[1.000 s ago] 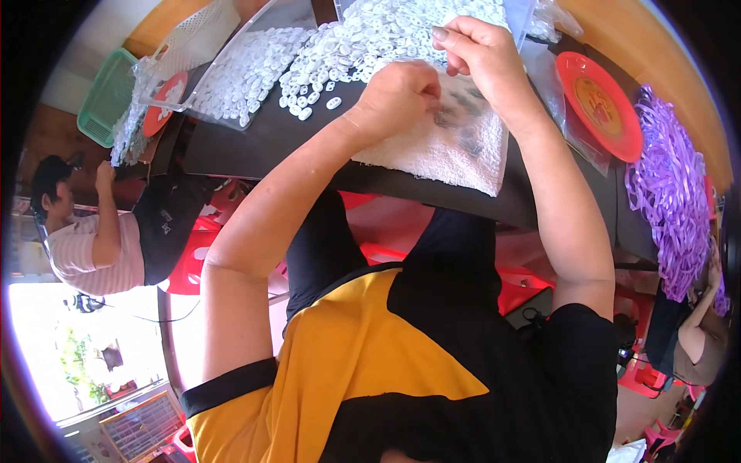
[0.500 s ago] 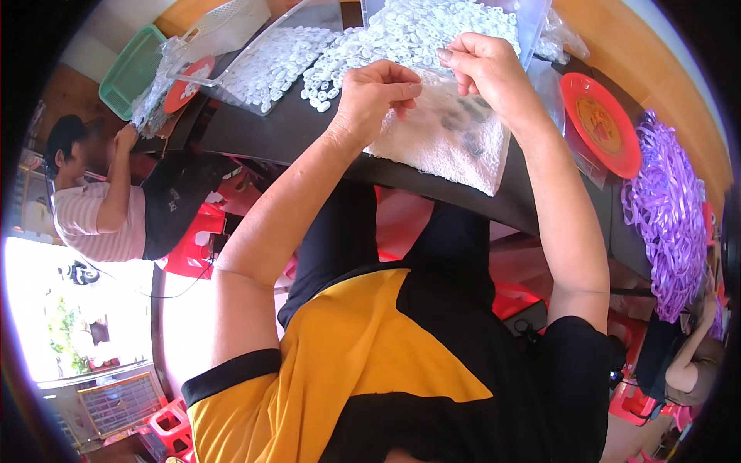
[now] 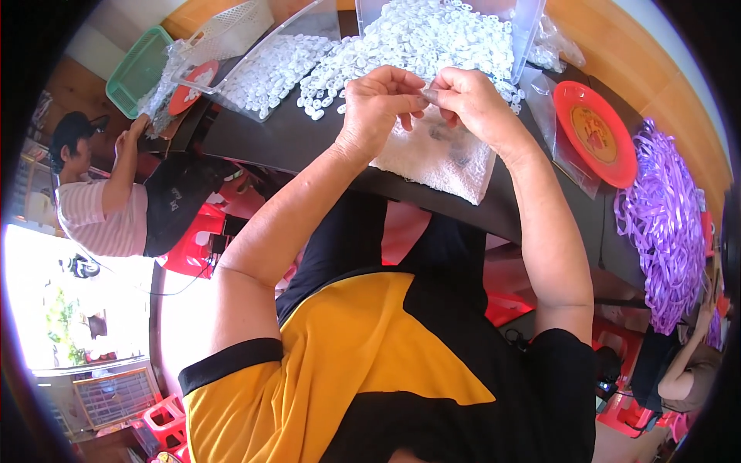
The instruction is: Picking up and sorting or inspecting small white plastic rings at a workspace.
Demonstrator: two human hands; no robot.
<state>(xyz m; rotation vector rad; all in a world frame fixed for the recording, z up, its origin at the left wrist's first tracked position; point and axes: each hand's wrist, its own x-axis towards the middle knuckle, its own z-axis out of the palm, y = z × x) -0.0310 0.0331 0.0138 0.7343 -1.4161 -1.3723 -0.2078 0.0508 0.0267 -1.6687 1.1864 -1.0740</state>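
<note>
My left hand (image 3: 378,106) and my right hand (image 3: 469,106) meet over the table, fingertips almost touching. Both are closed in a pinch, thumb against fingers. Whatever they pinch is too small and too covered by the fingers to name. Under them lies a white towel (image 3: 436,174) with grey smudges. Just beyond my hands, a heap of small white oval plastic pieces (image 3: 440,38) spills out of a clear plastic bin (image 3: 527,46) onto the dark table (image 3: 270,143).
A second clear tray (image 3: 224,81) of white pieces lies at the far left, near a green basket (image 3: 127,77) and a white basket (image 3: 231,31). To the right are a red plate (image 3: 567,116) and a bundle of purple ribbons (image 3: 668,231). A co-worker (image 3: 100,193) sits at left.
My right hand has moved left and down, coming together with my left hand, which has barely shifted. The co-worker's hands have moved slightly.
</note>
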